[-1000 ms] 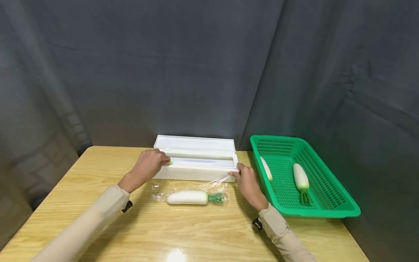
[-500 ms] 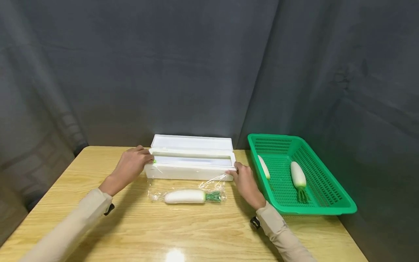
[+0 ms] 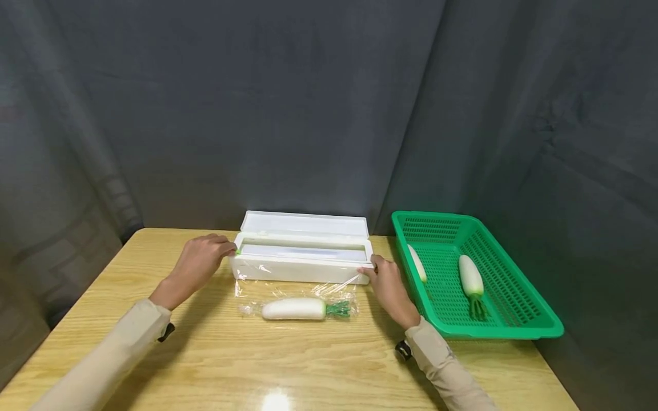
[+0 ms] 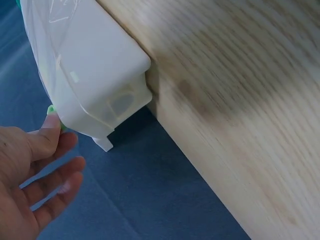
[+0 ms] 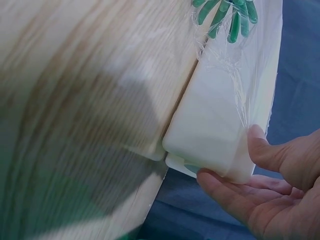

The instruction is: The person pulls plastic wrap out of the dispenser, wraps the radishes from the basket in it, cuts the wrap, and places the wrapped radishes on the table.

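A white cling film dispenser [image 3: 300,273] stands at the back of the table with its lid [image 3: 308,222] up. My left hand [image 3: 197,262] is at its front left corner, thumb and forefinger pinching the small green slide cutter [image 4: 51,109]. At the other end, my right hand [image 3: 389,291] grips the dispenser's right corner, with the thumb [image 5: 257,145] on the film side and the fingers around the end. Clear film [image 3: 308,289] runs from the dispenser's front to a white radish [image 3: 293,309] with green stalks, lying wrapped in film on the table.
To the right stands a green perforated basket [image 3: 506,331] holding a white radish [image 3: 470,277] with green stalks and another radish [image 3: 417,264], partly hidden by the basket's near side. A dark curtain [image 3: 288,114] hangs behind the wooden table [image 3: 288,365].
My left hand has slid the green cutter leftward along the dispenser's front edge to its left end. The right hand keeps its grip on the right corner, and the wrapped radish stays put.
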`<state>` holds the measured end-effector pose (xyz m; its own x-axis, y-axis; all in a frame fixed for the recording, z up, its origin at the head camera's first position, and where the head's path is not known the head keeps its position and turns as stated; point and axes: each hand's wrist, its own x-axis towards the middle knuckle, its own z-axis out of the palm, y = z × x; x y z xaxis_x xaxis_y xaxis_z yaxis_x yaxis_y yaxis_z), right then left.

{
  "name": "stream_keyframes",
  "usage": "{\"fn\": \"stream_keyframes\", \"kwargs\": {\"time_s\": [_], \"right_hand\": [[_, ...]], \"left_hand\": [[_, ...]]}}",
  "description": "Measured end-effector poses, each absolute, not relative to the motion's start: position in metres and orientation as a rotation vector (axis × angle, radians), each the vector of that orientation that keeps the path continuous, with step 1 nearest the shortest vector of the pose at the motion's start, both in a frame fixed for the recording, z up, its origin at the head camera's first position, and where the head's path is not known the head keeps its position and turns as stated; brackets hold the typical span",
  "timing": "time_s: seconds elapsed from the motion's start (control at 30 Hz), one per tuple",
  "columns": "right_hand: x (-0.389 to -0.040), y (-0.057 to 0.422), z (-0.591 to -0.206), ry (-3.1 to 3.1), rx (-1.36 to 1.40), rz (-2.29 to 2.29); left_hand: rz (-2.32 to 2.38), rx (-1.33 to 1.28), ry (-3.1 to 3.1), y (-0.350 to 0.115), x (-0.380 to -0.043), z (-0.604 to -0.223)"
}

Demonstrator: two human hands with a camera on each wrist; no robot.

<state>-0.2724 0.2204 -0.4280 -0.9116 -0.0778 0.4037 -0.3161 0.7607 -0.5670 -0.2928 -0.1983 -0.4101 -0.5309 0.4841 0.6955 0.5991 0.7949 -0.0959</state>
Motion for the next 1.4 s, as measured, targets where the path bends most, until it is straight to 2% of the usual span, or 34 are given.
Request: {"fn": "stream_keyframes", "kwargs": {"time_s": [0.43,0.67,1.0,1.4], "right_hand": [[-0.271,0.220,-0.428,-2.621,0.302,0.951],[-0.264,0.218,-0.421,-2.626,0.346,0.867],[-0.250,0.200,-0.423,-2.506,0.519,0.724],[-0.221,0.169,-0.427,-2.501,0.770,0.692]], "left_hand": [[-0.212,-0.761,-2.271,-0.190,-0.282,-0.410],[-0.280,-0.851,-2.184,-0.164,-0.265,-0.409],[-0.301,-1.042,-2.193,-0.137,-0.246,-0.431],[-0.341,-1.125,-2.334,-0.115,-0.226,-0.439]]}}
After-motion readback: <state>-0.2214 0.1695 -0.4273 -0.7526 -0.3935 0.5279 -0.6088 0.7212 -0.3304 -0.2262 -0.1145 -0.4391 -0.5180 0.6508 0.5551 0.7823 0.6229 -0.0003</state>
